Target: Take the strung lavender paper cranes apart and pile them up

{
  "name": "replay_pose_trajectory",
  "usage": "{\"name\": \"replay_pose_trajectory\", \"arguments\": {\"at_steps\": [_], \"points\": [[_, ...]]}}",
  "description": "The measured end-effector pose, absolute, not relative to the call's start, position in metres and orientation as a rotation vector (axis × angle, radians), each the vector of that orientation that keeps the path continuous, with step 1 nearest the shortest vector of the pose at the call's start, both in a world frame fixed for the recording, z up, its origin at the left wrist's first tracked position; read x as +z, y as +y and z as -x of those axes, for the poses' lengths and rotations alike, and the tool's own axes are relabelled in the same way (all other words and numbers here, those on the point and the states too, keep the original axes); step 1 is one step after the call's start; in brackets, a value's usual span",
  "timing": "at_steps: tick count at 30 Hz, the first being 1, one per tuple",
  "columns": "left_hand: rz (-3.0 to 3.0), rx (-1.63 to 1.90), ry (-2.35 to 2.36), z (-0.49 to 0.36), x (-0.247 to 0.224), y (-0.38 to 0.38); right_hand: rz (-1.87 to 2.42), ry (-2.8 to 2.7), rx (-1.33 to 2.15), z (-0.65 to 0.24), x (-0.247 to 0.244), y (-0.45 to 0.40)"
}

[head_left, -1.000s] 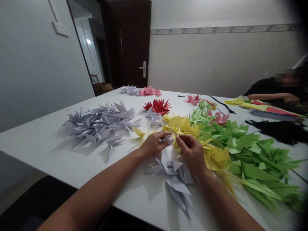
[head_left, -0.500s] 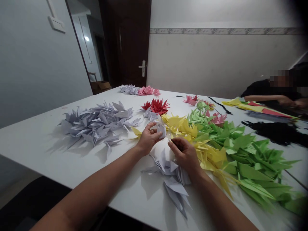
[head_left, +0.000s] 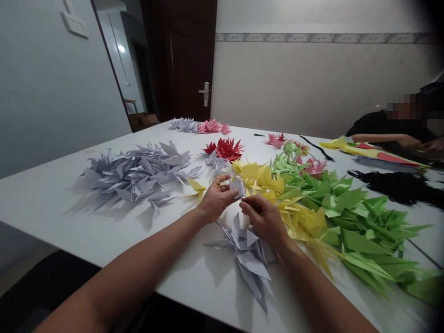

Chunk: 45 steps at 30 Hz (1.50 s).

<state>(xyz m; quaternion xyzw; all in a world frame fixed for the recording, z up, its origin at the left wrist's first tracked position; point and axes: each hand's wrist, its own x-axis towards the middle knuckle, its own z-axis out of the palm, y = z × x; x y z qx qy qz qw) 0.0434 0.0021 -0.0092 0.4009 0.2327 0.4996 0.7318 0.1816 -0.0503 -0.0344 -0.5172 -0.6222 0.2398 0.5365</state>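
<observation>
The left hand (head_left: 217, 200) forms a loose, half-curled grip, its fingers raised around a small folded lilac paper piece (head_left: 237, 188); whether it has firm hold cannot be told. That piece sits between the two hands, above the worktop. The right hand (head_left: 265, 219) is closed to a tight pinch just beside the piece, and anything held there is too small to tell.

Directly below the hands lies a loose group of folded lilac paper pieces (head_left: 248, 252) on the white worktop (head_left: 52, 208). A spiky heap of folded yellow paper (head_left: 258, 178) and a larger heap of folded green paper (head_left: 360, 222) lie to the right, and a wide lilac heap (head_left: 135, 173) lies to the left. Farther off are red (head_left: 224, 150) and pink (head_left: 211, 126) clusters.
</observation>
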Motion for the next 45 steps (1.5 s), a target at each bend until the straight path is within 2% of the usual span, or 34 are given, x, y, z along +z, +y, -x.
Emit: {"name": "replay_pose_trajectory", "arguments": {"at_steps": [8, 14, 21, 29, 39, 45], "points": [[-0.972, 1.193, 0.632, -0.04, -0.008, 0.01, 1.238, -1.351, 0.563, -0.183, -0.038, -0.047], [-1.465, 1.302, 0.604, -0.04, -0.02, 0.015, 1.153, -1.189, 0.62, -0.186, -0.032, -0.046], [-1.917, 1.332, 0.547, -0.034, -0.021, 0.012, 1.054, -1.336, 0.849, -0.182, -0.029, -0.049], [-1.997, 1.353, 0.512, -0.032, -0.019, 0.012, 1.08, -1.313, 0.939, -0.181, -0.027, -0.052], [-1.956, 1.274, 0.465, -0.033, -0.021, 0.008, 1.161, -1.351, 0.807, -0.181, -0.03, -0.051], [-2.026, 1.308, 0.606, -0.034, -0.022, 0.009, 1.196, -1.357, 0.757, -0.182, -0.033, -0.051]]}}
